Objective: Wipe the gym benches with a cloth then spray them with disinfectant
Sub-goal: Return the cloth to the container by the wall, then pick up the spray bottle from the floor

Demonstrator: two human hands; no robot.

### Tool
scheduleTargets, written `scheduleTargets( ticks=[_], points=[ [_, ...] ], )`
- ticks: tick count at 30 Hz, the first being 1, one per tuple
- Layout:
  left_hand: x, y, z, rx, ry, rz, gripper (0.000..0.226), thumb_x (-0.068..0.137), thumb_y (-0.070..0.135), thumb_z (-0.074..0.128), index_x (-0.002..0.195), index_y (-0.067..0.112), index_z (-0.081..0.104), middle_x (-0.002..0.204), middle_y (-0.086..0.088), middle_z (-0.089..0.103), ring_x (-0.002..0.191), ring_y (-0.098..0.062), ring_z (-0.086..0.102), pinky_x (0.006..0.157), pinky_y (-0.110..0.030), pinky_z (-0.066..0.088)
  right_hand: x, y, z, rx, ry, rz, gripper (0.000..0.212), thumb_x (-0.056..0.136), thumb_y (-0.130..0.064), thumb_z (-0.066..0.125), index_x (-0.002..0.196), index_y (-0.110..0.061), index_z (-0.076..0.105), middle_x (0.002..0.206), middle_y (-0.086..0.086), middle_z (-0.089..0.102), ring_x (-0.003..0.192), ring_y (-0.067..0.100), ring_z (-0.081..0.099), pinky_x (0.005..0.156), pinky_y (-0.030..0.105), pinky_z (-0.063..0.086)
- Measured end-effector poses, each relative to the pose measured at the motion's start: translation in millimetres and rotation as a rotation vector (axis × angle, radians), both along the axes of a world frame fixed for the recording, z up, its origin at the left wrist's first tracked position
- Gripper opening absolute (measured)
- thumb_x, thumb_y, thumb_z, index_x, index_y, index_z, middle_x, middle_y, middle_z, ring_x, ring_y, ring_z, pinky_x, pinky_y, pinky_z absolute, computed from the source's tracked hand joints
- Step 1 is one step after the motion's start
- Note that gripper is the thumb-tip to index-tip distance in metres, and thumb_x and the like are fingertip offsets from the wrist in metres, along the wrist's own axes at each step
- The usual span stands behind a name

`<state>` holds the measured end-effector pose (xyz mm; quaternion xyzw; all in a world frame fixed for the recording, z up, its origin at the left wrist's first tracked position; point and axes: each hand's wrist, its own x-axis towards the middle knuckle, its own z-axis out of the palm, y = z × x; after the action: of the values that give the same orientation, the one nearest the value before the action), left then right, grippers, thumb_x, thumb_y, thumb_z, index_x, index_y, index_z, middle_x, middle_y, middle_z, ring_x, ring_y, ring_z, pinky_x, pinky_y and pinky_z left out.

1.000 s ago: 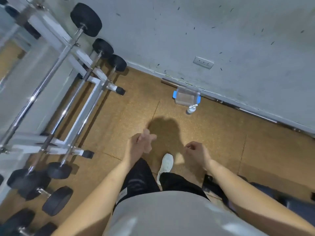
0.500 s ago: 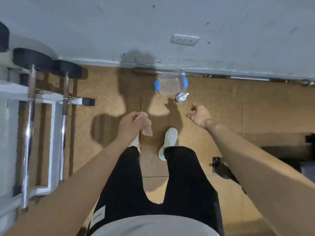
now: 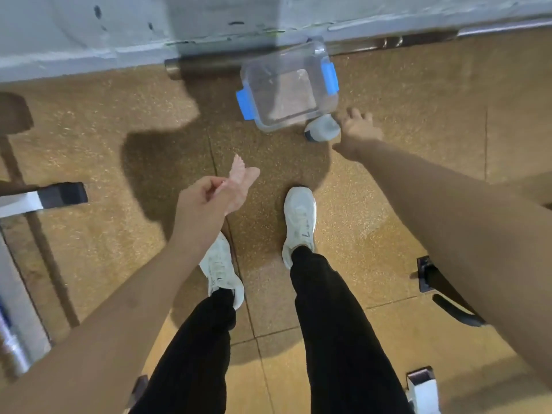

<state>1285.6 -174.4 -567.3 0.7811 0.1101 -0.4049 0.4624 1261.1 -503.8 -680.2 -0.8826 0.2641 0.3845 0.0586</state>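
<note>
The left hand [image 3: 206, 201] was closed around a pinkish cloth [image 3: 240, 182] above the cork floor [image 3: 119, 150]. The right hand [image 3: 358, 131], fingers spread, reached the spray bottle [image 3: 322, 131] beside a clear blue-clipped container [image 3: 286, 85] at the floor's wall edge. No label was readable.

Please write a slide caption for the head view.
Right hand reaches for bottle; left hand holds cloth.

Container and bottle at the wall, ahead of your feet.
The bottle [image 3: 322, 129] stands just right of the container [image 3: 288, 85]; your right hand [image 3: 358, 132] is beside it.
</note>
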Motion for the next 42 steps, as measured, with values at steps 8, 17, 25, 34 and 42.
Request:
scheduleTargets(
  ticks=[8,17,25,34,42],
  points=[
    [27.5,-41.5,-45.2,0.061,-0.061,-0.083,0.015,0.099,0.023,0.066,0.086,0.016,0.068,0.071,0.009,0.057,0.057,0.002,0.046,0.056,-0.014,0.038,13.3,-26.4,-41.6,0.082,-0.089,0.122,0.037,0.104,-0.027,0.055,0.133,-0.005,0.060,0.125,0.021,0.061,0.114,0.039,0.060,0.083,0.039,0.046],
    [32.8,-80.8,36.3,0.080,-0.061,-0.069,0.016,0.092,0.036,0.067,0.090,0.021,0.066,0.093,0.003,0.070,0.079,-0.008,0.061,0.073,-0.029,0.050,-57.4,-21.0,78.6,0.597,-0.512,-0.961,0.039,0.100,-0.036,0.064,0.080,-0.002,0.067,0.061,-0.001,0.055,0.052,0.012,0.045,0.053,0.028,0.035],
    [24.5,-89.5,160.1,0.091,0.080,-0.071,0.021,0.101,0.032,0.060,0.100,0.014,0.071,0.095,-0.003,0.073,0.087,-0.020,0.069,0.074,-0.033,0.053,-90.3,-19.1,260.7,1.163,-0.632,-1.396,0.040,0.097,-0.047,0.055,0.078,-0.014,0.065,0.054,-0.003,0.024,0.048,0.010,0.019,0.047,0.025,0.019],
    [11.2,-75.3,332.2,-0.363,0.301,-0.077,0.059,0.085,0.041,0.077,0.133,0.012,0.059,0.125,-0.009,0.074,0.116,-0.030,0.071,0.079,-0.035,0.064,-98.7,21.2,435.9,1.130,-1.064,-1.559,0.034,0.096,-0.040,0.064,0.078,-0.012,0.068,0.047,-0.003,0.041,0.040,0.009,0.030,0.041,0.024,0.021],
    [-32.5,-75.1,444.7,-0.507,0.373,-0.246,0.039,0.090,0.032,0.066,0.126,0.017,0.064,0.122,-0.012,0.074,0.108,-0.028,0.073,0.087,-0.041,0.062,-130.2,98.7,566.4,1.162,-1.489,-1.691,0.044,0.092,-0.019,0.071,0.132,-0.031,0.056,0.130,0.005,0.068,0.114,0.036,0.068,0.106,0.052,0.050]
  ],
)
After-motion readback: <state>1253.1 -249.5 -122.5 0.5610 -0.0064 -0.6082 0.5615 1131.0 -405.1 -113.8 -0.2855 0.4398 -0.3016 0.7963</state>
